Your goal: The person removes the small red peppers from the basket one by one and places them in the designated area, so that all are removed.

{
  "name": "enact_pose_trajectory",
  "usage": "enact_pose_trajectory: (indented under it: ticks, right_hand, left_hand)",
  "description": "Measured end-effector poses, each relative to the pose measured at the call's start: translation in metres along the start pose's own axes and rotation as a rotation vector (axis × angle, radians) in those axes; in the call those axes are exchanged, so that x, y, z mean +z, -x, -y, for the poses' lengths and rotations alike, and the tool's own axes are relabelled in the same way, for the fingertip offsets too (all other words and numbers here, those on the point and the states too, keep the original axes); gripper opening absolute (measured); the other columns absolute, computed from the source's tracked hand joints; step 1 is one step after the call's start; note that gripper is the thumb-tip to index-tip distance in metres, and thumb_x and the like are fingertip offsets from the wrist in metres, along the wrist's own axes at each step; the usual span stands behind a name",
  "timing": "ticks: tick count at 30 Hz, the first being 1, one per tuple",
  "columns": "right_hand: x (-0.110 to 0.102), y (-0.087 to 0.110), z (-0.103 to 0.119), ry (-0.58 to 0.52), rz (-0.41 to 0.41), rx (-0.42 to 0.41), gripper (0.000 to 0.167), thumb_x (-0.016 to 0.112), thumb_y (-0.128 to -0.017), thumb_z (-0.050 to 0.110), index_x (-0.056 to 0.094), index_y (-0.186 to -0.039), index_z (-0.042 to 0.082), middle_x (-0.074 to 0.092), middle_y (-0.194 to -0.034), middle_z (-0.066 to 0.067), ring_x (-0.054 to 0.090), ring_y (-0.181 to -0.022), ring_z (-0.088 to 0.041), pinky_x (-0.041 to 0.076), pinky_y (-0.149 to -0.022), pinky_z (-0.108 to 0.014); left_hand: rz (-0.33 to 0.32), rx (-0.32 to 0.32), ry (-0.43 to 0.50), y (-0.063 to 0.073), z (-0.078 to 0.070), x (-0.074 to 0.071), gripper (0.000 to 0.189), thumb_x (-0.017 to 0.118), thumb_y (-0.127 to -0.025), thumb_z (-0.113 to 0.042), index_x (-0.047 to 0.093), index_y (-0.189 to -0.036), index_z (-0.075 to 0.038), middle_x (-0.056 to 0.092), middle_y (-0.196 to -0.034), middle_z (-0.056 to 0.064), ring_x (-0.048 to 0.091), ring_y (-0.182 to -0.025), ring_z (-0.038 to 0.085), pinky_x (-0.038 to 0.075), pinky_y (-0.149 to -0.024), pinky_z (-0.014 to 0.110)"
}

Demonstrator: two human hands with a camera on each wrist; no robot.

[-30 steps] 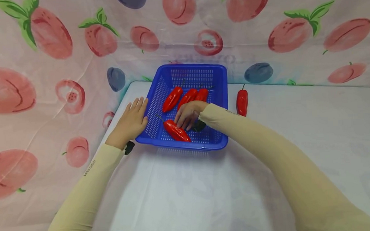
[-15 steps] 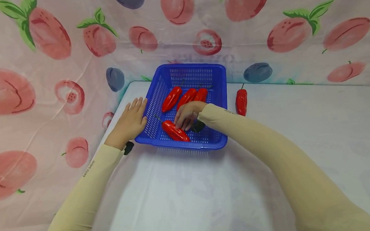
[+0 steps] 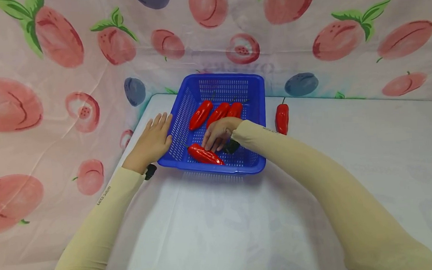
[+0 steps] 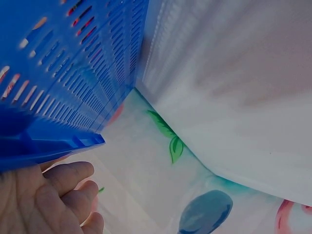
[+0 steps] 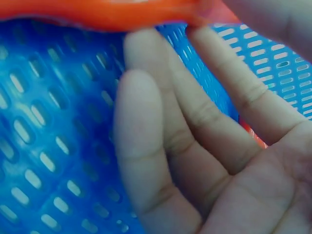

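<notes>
A blue plastic basket (image 3: 203, 167) with slotted walls stands on a white table. Inside, near its front wall, lies a shiny red pepper (image 3: 204, 154). My right hand (image 3: 219, 134) reaches in from the right and pinches that pepper between thumb and fingertips. Close up in the right wrist view, the fingertips meet the underside of the pepper (image 5: 97, 13). My left hand (image 3: 151, 139) rests against the basket's left rim, fingers straight. The left wrist view has that hand's fingers (image 4: 73, 178) just beyond the rim.
Three more red peppers lie deeper in the basket, among them a left one (image 3: 201, 115); my right hand partly covers the others. Another pepper (image 3: 282, 118) lies on the table right of the basket. A fruit-print cloth (image 3: 210, 48) hangs behind and at the left.
The pepper at my right fingertips has turned a little, its stem end shifting left and down and the stem dropping from sight. Both hands stay nearly in place.
</notes>
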State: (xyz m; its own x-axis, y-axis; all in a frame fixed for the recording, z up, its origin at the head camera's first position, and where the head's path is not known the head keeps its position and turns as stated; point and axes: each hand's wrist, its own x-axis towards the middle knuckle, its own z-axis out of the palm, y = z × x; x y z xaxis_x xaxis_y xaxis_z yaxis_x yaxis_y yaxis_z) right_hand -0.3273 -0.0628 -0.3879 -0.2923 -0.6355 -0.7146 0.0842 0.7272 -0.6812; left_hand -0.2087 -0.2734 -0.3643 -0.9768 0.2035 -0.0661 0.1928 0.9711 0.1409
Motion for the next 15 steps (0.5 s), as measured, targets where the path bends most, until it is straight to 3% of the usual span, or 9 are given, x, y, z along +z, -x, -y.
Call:
enact_pose_trajectory:
  ticks: [15]
  right_hand:
    - [0.0022, -0.0031, -0.0029, 0.078, 0.035, 0.007, 0.010, 0.063, -0.086, 0.001, 0.068, -0.080, 0.008, 0.066, -0.070, 0.000, 0.062, -0.065, -0.012, 0.053, -0.064, -0.021]
  left_hand:
    - [-0.004, 0.007, -0.002, 0.0003, 0.0008, 0.0004, 0.063, 0.034, -0.097, -0.022, 0.009, -0.150, 0.000, 0.010, -0.157, 0.022, 0.005, -0.146, 0.038, 0.002, -0.119, 0.051]
